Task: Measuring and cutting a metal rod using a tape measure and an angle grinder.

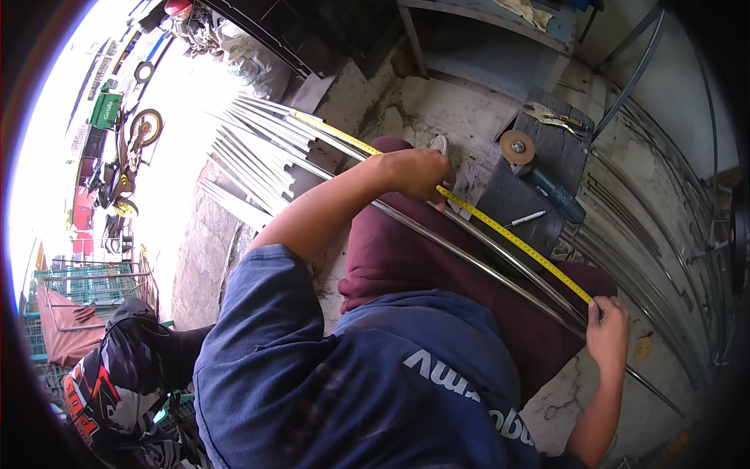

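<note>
A yellow tape measure [508, 232] is stretched slantwise across my lap, along thin shiny metal tubes [461, 252]. My left hand [418, 173] is closed around the tape and seems to grip a tube under it; its fingertips are partly hidden. Beyond that hand the tape runs on toward the far left. At the right end my right hand [608, 332] pinches the tape against a tube, thumb on top. The tubes lie over my dark red trousers, and one sticks out past my right hand toward the lower right.
On a dark board [500, 184] ahead lie an angle grinder [551, 191], locking pliers [553, 117] and a pen [526, 219]. More metal tubes [250, 152] lie at the left, and long bent rods [641, 227] at the right. A metal table [484, 47] stands behind. Motorbikes [121, 172] are outside.
</note>
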Tool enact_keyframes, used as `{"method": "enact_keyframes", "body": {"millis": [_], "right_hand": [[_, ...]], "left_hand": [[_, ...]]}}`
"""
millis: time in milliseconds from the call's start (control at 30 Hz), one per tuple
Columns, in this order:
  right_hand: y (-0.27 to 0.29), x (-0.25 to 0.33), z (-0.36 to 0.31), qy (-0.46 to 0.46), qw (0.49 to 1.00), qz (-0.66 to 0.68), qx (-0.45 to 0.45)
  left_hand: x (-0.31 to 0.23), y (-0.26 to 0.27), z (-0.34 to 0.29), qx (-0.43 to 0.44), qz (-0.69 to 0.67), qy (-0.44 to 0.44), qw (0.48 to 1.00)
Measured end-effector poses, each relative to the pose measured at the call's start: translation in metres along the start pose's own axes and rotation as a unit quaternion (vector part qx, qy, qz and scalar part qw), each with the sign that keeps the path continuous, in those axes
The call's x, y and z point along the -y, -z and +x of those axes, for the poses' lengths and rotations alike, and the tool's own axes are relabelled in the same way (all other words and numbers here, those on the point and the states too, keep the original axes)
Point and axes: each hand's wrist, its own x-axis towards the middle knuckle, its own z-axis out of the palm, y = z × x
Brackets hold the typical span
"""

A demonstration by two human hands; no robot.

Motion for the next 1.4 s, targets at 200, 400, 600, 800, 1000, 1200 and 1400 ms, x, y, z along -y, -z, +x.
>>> {"method": "enact_keyframes", "body": {"millis": [200, 400, 600, 800, 1000, 1200, 1400], "right_hand": [[0.003, -0.001, 0.001, 0.007, 1.000, 0.005, -0.008], [0.011, -0.007, -0.001, -0.012, 1.000, 0.009, -0.001], [0.022, -0.043, -0.005, -0.052, 0.995, 0.015, 0.080], [0.037, -0.086, -0.024, -0.138, 0.981, 0.012, 0.137], [0.041, -0.113, -0.027, -0.176, 0.970, 0.017, 0.166], [0.032, -0.123, -0.024, -0.147, 0.975, 0.019, 0.165], [0.029, -0.123, -0.022, -0.127, 0.976, 0.023, 0.173]], "left_hand": [[-0.008, 0.005, -0.006, 0.010, 0.000, 0.018, 1.000], [0.003, -0.009, 0.011, 0.007, -0.010, -0.018, 1.000], [-0.024, 0.013, -0.004, 0.025, -0.004, 0.064, 0.998], [0.006, 0.004, -0.009, -0.019, -0.005, 0.050, 0.999], [0.024, 0.007, -0.023, -0.018, -0.004, 0.117, 0.993], [0.034, 0.002, -0.024, -0.026, -0.004, 0.123, 0.992], [0.042, -0.005, -0.028, -0.050, -0.015, 0.114, 0.992]]}}
